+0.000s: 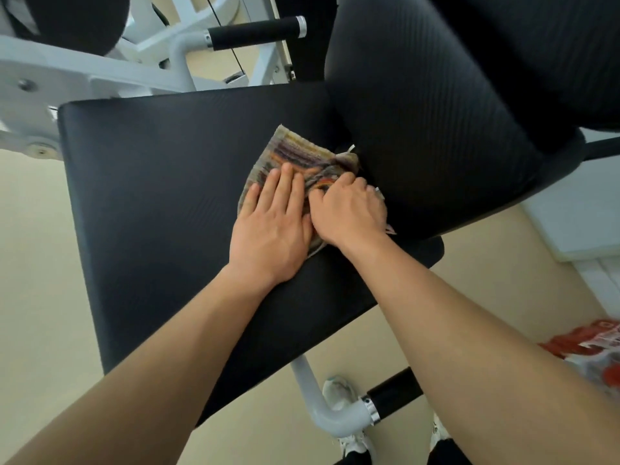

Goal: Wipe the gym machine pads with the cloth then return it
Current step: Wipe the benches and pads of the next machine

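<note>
A striped, multicoloured cloth lies on the black seat pad of the gym machine, close to where the seat meets the black back pad. My left hand presses flat on the cloth with the fingers straight and together. Beside it, touching it, my right hand has its fingers curled and bunches the cloth's right part. Much of the cloth is hidden under both hands.
The white machine frame and a black handle grip stand behind the seat. Another white bar with a black grip juts out below the seat. A red and white bag lies on the beige floor at right. My shoes show at the bottom.
</note>
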